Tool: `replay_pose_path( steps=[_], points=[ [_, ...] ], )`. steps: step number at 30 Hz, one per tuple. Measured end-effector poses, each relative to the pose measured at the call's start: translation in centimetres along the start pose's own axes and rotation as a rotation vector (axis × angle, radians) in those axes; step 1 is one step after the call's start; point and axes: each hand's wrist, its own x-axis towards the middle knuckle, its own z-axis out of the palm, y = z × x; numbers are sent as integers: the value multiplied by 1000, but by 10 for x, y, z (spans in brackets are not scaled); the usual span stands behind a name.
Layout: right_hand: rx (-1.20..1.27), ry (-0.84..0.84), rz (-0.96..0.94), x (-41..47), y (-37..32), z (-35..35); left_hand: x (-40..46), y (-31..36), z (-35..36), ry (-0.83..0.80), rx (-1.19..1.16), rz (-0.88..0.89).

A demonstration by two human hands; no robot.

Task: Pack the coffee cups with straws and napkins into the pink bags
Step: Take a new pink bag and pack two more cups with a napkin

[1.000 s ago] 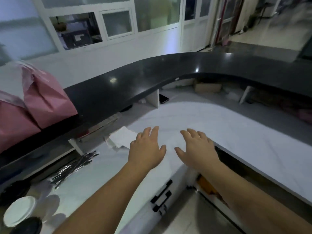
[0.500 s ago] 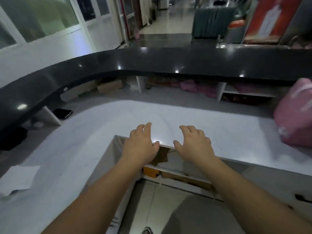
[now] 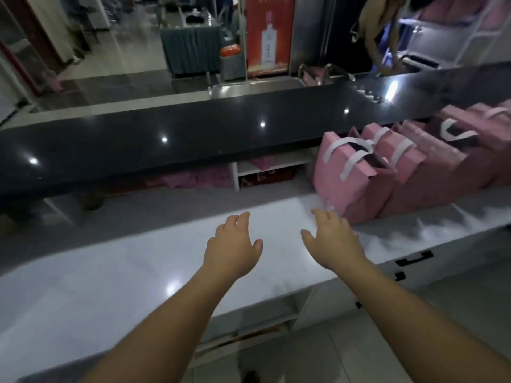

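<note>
Both hands, left (image 3: 232, 244) and right (image 3: 330, 239), spread empty over the counter (image 3: 138, 272); nearest pink bag (image 3: 348, 178) looks light and crushable, best lifted by its handles.

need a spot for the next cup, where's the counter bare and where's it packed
Bare: the white counter left of the left hand, and the strip between it and the right hand. Crowded: the right end, where pink bags stand in a row under the black ledge.

Your white tabletop (image 3: 138, 272) smooth with a soft sheen, black ledge (image 3: 166, 139) above it polished and glossy, pink bags (image 3: 356, 186) matt paper, floor (image 3: 331, 355) tiled.
</note>
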Motion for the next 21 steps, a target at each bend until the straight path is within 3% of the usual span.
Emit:
replay_pose_path(
  steps=[12, 17, 21],
  points=[
    [113, 244, 253, 98, 108, -79, 147, 139, 25, -152, -130, 239],
    [97, 198, 216, 161, 148, -101, 198, 214, 33, -125, -174, 212],
    [90, 131, 123, 212, 174, -111, 231, 269, 43, -51, -197, 79]
  ],
)
